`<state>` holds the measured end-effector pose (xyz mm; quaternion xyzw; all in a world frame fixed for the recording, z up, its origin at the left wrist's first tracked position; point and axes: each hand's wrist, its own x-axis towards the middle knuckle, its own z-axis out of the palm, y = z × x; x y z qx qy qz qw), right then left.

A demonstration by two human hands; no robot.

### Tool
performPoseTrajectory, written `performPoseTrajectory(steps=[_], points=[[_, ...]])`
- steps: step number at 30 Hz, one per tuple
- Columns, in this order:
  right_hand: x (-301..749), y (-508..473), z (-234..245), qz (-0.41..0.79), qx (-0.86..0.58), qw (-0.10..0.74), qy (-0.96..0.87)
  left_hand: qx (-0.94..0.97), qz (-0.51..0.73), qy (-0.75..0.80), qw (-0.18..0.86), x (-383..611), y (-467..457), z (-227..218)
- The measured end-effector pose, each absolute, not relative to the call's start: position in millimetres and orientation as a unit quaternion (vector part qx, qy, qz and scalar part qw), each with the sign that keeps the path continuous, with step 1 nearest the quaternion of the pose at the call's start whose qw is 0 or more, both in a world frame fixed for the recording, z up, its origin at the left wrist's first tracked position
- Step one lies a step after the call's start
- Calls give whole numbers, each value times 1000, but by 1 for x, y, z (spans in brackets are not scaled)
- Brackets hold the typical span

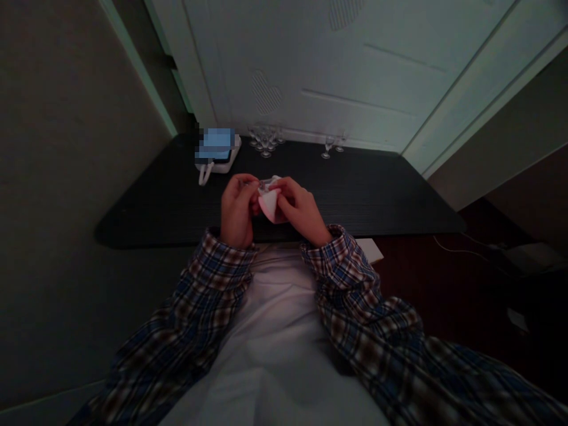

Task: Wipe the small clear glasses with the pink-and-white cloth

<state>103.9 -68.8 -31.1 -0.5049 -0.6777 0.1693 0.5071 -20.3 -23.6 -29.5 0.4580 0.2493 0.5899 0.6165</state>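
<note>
Over the dark table's front half, both my hands meet in front of my body. My left hand [238, 207] is closed around a small stemmed glass [267, 182], whose clear rim shows between my fingers; its stem is mostly hidden. A white cloth with a pink edge [270, 204] hangs from the closed fingers of my right hand [302, 207]. The cloth touches the glass at its rim, and my right fingertips press there. How far the cloth goes inside the glass I cannot tell.
Several small stemmed glasses [265, 142] stand at the back of the black table [377, 195], with two more [327, 147] further right. A white device with a pixelated blue screen [217, 148] sits back left. A white panel with heart shapes [284, 59] rises behind.
</note>
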Motion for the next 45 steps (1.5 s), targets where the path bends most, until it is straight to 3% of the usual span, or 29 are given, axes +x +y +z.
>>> performPoseTrajectory(steps=[45], points=[[104, -70, -29, 170, -528, 474, -684, 463, 602, 250, 601, -19, -22, -32]])
